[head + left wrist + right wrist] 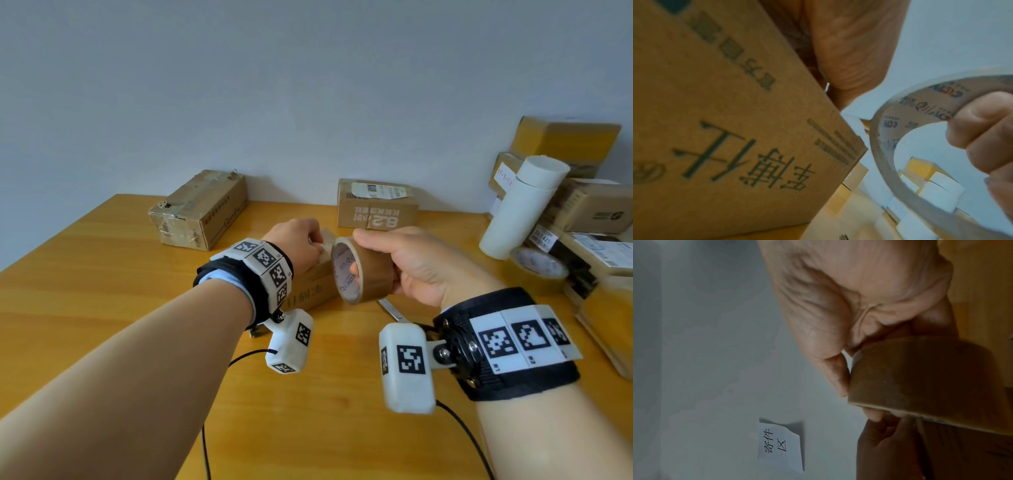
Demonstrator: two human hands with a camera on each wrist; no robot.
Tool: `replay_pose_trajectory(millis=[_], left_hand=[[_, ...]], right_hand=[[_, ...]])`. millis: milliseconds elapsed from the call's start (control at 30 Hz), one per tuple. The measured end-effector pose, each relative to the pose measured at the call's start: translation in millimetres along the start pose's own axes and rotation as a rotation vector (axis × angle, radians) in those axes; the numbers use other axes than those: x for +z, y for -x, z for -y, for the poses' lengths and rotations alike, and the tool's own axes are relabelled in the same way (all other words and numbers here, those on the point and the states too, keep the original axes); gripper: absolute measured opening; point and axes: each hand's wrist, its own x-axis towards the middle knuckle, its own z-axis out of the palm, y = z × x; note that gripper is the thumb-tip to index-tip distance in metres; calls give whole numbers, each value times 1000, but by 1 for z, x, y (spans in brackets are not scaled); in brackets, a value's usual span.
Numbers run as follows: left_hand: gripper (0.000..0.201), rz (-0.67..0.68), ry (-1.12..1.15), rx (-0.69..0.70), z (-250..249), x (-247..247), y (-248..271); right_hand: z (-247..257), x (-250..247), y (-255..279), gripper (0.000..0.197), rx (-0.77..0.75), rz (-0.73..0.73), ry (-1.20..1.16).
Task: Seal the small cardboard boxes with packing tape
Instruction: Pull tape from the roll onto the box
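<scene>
A white tube (520,209) leans against the stack at the wooden table's (102,308) right edge. A metal tool (390,310) (mostly hidden) lies flat on the table. A paper note (780,445) with printed characters hangs on the grey wall (274,85).

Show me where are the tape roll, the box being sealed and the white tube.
tape roll (371,265), head view, brown outer band.
box being sealed (725,129), left wrist view, printed side.
white tube (520,209), head view, middle of its side.
</scene>
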Motion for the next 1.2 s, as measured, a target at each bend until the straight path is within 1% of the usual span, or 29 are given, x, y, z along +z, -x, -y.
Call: replay_pose_trajectory(millis=[133, 233, 300, 400, 500, 567, 667, 733, 800, 867, 933, 1000, 1067, 1100, 1200], left_hand=[[20, 52, -39, 14, 2, -3, 3], [34, 75, -38, 53, 2, -5, 4], [38, 97, -40, 65, 3, -5, 3], [40, 127, -61, 51, 5, -3, 1], [46, 203, -127, 39, 6, -4, -1], [50, 233, -111, 12, 4, -6, 0], [66, 257, -74, 6, 5, -8, 1], [76, 283, -120, 25, 6, -8, 3], [81, 312, -160, 34, 7, -8, 5], [82, 334, -159, 36, 8, -8, 6], [82, 344, -181, 44, 8, -7, 6], [81, 351, -256, 63, 7, -5, 7], [79, 358, -353, 88, 5, -4, 9], [78, 360, -393, 96, 4, -3, 10], [75, 368, -463, 101, 1, -2, 12]], right_hand=[[-9, 1, 1, 34, 38, 6, 10], [-13, 0, 2, 33, 47, 4, 9], [-15, 0, 2, 32, 49, 3, 20], [-17, -1, 1, 33, 47, 1, 26], [-17, 0, 0, 32, 48, 3, 34], [-17, 0, 0, 30, 44, 1, 47], [-16, -1, 0, 29, 39, -5, 49], [-16, -1, 0, 28, 48, -3, 30], [-17, -1, 0, 29, 65, -6, 18], [-18, 0, 0, 33, 79, -7, 23], [-18, 2, -2, 41, 89, -5, 42], [-18, 5, -5, 50, 101, -25, 53], [-18, 7, -9, 55, 113, -71, 67], [-19, 8, -11, 53, 119, -92, 73], [-22, 10, -13, 39, 138, -118, 84]])
